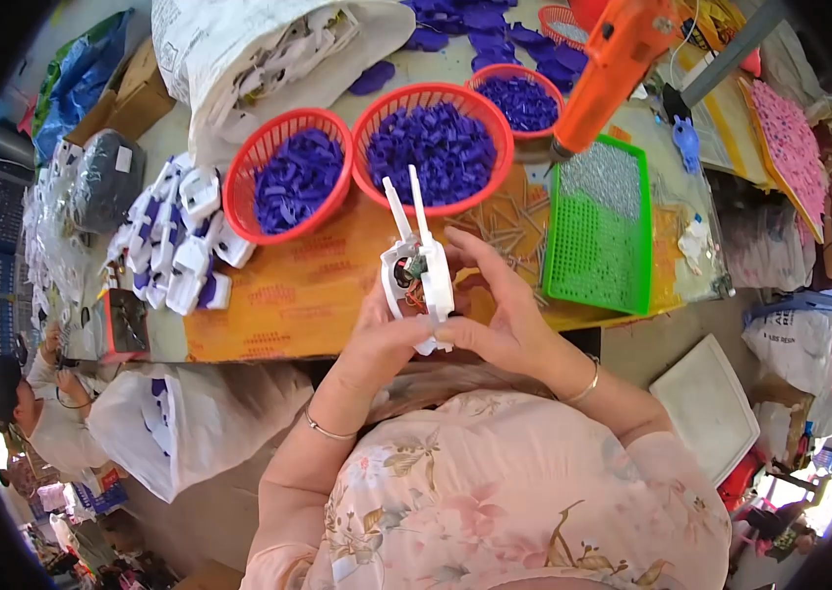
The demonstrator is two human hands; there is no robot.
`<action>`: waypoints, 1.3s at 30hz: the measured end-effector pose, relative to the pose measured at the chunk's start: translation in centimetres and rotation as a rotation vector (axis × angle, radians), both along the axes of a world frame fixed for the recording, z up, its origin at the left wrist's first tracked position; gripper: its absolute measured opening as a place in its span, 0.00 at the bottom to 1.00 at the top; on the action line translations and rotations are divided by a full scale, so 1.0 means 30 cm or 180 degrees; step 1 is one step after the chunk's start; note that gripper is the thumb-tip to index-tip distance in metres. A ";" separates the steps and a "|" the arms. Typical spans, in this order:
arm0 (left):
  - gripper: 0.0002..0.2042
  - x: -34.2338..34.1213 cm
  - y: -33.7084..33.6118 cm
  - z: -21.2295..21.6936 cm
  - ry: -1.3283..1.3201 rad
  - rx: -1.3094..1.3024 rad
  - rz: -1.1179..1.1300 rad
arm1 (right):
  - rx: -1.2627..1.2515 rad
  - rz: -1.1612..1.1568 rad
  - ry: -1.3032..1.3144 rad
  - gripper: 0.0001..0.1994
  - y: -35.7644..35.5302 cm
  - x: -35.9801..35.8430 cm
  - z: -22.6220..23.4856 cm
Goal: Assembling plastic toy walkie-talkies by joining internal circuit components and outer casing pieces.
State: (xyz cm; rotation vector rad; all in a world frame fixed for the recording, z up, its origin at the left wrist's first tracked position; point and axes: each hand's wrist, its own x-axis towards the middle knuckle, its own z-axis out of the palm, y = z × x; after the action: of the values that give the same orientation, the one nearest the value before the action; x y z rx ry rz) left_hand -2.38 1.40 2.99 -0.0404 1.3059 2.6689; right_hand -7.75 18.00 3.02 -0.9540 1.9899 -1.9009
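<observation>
A white plastic housing [439,282] is held between my two hands above the table's near edge. Two slim white prongs point up from its top, and a green circuit part with thin wires shows inside its opening. My left hand [384,334] closes round its lower left side. On the other side my right hand [505,315] grips it, thumb at the bottom and fingers curving behind the right edge. Just beyond it stand a large red basket [506,147] and a second red basket [236,169], both full of small purple plastic pieces.
An orange electric screwdriver [613,64] hangs above a green tray [644,246] of small metal parts. Long screws [509,221] lie scattered beside it. White-and-purple assemblies [175,236] are piled at left. A smaller red basket [514,71] stands farther back. Another person [42,413] sits at far left.
</observation>
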 end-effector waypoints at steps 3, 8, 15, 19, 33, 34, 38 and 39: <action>0.33 0.031 -0.001 -0.056 -0.0292 0.0531 -0.0010 | -0.0399 0.0163 -0.0485 0.33 -0.013 0.034 -0.030; 0.32 0.085 -0.014 -0.095 -0.0289 0.0855 0.0003 | -0.0606 0.0116 -0.0997 0.29 0.004 0.069 -0.036; 0.29 0.099 -0.009 -0.068 -0.0306 0.1380 0.0334 | -0.0939 0.0041 -0.1277 0.31 0.019 0.079 -0.015; 0.28 0.096 -0.035 -0.077 -0.0374 0.1359 0.0514 | -0.1073 -0.0060 -0.1408 0.28 0.031 0.071 -0.030; 0.23 0.063 -0.096 -0.100 -0.0418 -0.0811 0.1187 | -0.1686 0.0244 -0.2744 0.25 0.042 0.041 -0.080; 0.23 0.069 -0.085 -0.090 -0.0420 -0.0805 0.1177 | -0.1665 0.0235 -0.2666 0.25 0.044 0.043 -0.080; 0.27 0.098 -0.061 -0.084 0.0235 -0.2489 0.1779 | -0.1615 0.0272 -0.2548 0.26 0.041 0.043 -0.066; 0.28 0.106 -0.058 -0.092 0.0799 -0.3598 0.2217 | -0.1609 0.0281 -0.2553 0.26 0.040 0.045 -0.065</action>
State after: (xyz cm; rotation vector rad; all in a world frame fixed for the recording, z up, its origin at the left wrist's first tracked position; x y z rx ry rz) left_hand 0.80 -0.34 0.23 -0.3563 3.1509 1.9250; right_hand -6.40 19.19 1.06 -0.2522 1.0229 -2.2751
